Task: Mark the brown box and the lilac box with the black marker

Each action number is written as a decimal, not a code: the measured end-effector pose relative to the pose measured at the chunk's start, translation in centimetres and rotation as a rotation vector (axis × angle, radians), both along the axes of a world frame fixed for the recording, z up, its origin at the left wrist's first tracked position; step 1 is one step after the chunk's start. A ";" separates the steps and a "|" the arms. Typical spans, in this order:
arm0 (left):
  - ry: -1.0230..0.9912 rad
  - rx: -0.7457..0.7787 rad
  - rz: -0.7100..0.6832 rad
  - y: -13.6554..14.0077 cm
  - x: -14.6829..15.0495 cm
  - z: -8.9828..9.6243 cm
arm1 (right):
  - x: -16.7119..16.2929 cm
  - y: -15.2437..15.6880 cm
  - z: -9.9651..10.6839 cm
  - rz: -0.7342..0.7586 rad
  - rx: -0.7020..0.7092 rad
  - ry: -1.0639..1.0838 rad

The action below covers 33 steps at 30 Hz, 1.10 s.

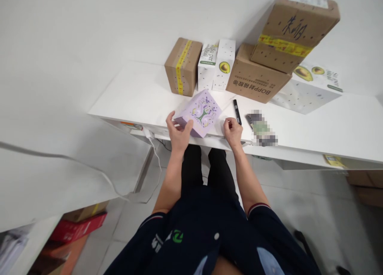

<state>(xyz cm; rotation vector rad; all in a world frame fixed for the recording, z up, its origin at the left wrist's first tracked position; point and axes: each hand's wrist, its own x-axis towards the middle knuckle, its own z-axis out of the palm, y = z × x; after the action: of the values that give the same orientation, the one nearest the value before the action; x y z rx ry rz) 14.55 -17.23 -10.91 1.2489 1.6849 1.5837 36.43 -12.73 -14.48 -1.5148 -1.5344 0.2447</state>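
Head view shows the left hand (pixel 178 132) grasping the purple box (pixel 199 112) at the table (pixel 329 123) front edge. Right hand (pixel 232 130) is loosely curled, holding nothing, just beside a black marker (pixel 237 111).

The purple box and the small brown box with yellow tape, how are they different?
The purple box is lilac with a flower drawing on top; the small brown box is plain cardboard with a yellow tape strip. The purple box sits at the table's near edge, touched by the left hand; the brown box stands farther back, untouched, beside white avocado cartons. The purple box lies turned cornerwise; the brown box stands taller. Both are closed and roughly cube-shaped.
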 end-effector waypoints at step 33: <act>0.454 0.080 -0.098 -3.3 1.0 -4.1 | 0.0 0.0 0.1 -0.003 0.029 -0.039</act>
<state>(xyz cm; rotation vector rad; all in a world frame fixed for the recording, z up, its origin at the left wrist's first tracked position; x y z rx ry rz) 15.56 -20.51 -15.00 1.8092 1.7986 1.3912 36.46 -12.75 -14.41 -1.5074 -1.5596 0.1912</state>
